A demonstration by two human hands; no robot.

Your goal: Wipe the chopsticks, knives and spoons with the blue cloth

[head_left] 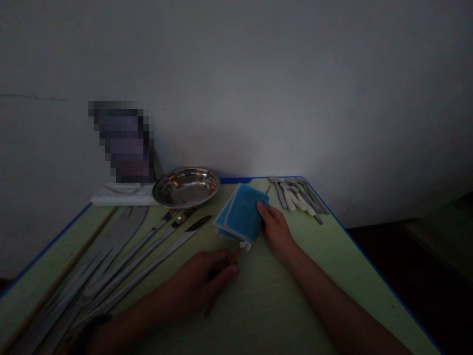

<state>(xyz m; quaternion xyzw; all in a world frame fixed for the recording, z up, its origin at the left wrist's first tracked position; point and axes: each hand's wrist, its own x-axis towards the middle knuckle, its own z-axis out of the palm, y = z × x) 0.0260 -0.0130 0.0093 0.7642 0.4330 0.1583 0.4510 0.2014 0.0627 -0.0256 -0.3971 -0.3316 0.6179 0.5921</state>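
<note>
My left hand (216, 271) is closed around the lower part of a thin brown chopstick (236, 255), whose lower end sticks out below the fingers. A folded blue cloth (244, 212) with pale edging and a white tag lies over the upper part of the chopstick. My right hand (275, 224) pinches this cloth, thumb on top, its other fingers mostly hidden behind. The chopstick's tip shows just beyond the cloth at the upper right. Both hands are above the middle of the green table (258, 305).
Several spoons and forks (299, 197) lie at the far right corner. A shiny steel bowl (186, 187) stands at the back, by a white object (123, 194) and a blurred upright item (125, 143). Long metal utensils (148, 256) spread along the left side. A wall rises behind.
</note>
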